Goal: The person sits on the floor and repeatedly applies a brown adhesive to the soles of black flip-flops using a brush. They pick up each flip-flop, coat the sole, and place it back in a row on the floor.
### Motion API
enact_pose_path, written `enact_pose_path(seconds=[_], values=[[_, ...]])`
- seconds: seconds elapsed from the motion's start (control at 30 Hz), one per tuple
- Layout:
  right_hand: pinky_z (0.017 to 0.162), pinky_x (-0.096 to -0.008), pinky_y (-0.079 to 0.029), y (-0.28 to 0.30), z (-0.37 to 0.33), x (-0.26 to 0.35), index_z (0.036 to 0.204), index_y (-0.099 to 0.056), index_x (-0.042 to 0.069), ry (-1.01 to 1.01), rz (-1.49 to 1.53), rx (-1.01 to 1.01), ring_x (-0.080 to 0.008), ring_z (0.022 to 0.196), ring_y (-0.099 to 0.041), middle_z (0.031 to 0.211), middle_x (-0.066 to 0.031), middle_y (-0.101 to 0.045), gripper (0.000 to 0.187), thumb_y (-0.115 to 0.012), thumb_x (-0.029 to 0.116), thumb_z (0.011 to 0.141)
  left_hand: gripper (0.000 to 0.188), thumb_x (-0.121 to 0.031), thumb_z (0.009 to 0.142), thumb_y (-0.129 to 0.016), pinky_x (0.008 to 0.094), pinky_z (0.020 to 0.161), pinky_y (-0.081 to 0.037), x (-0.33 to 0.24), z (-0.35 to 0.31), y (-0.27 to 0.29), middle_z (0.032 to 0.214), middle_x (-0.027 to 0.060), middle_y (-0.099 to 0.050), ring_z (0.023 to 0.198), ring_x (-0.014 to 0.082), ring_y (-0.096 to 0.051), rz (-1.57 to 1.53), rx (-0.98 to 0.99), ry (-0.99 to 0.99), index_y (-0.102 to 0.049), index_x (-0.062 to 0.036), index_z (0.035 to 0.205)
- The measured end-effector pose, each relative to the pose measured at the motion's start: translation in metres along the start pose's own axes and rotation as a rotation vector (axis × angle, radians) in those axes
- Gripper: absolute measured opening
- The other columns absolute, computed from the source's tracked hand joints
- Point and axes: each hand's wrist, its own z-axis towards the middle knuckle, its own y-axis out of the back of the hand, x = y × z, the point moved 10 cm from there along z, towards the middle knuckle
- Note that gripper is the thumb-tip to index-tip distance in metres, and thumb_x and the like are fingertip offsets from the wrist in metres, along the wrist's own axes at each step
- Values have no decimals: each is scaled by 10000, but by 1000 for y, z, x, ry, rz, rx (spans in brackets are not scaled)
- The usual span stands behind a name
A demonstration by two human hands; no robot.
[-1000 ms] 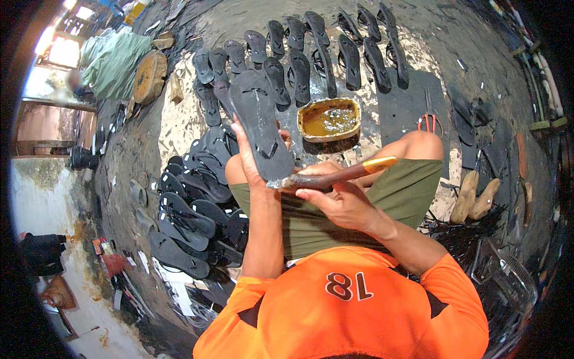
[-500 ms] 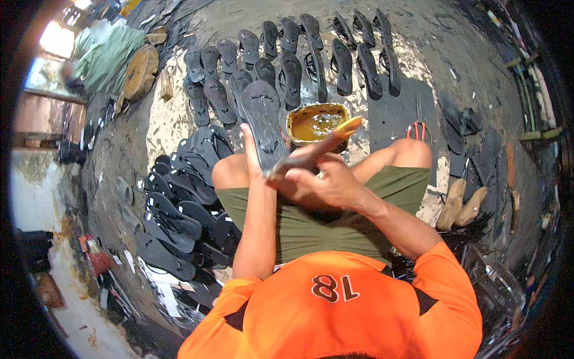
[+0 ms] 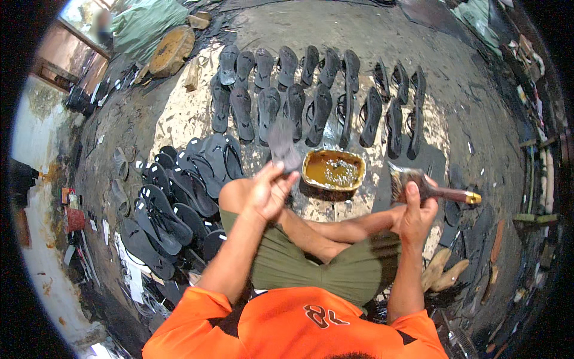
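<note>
My left hand point(image 3: 267, 192) pinches one end of a dark sandal sole point(image 3: 283, 142), which is smeared by motion and held above the mat in front of the standing row. My right hand point(image 3: 418, 209) is closed around a brush point(image 3: 439, 192); its bristles point left and its brown handle, tipped in yellow, sticks out to the right. Between the hands sits a squarish tub point(image 3: 335, 189) of yellow-brown liquid, its rim crusted. Rows of black sandal soles point(image 3: 320, 113) lie beyond it on the pale, stained mat point(image 3: 179, 116).
Black strapped sandals point(image 3: 160, 218) are heaped on my left. To the right lie a dark sheet point(image 3: 426, 157) and wooden foot forms point(image 3: 445, 272). A round wooden block point(image 3: 172, 51) stands at the far left, beside green cloth point(image 3: 146, 27).
My right hand has moved right, away from the sole, and turned the brush so its bristles point left. The left hand has shifted right with the sole. The view has tilted.
</note>
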Motion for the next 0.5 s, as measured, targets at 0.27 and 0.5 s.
enact_pose_path(seconds=[0.27, 0.5], values=[[768, -245, -435, 57, -7, -16, 1181, -548, 25, -17, -147, -123, -87, 866, -534, 992, 0, -585, 323, -645, 209, 934, 465, -38, 884, -627, 327, 813, -601, -225, 245, 14, 1237, 166, -567, 992, 241, -631, 422, -262, -564, -487, 72, 1314], [863, -321, -472, 100, -13, 3, 1253, -509, 6, -82, -269, -275, -169, 959, -574, 1054, -80, -614, 402, -641, 203, 927, 532, 61, 781, -589, 373, 713, -579, -267, 343, 84, 1232, 211, -576, 997, 276, -640, 671, -559, -540, -484, 74, 1303]])
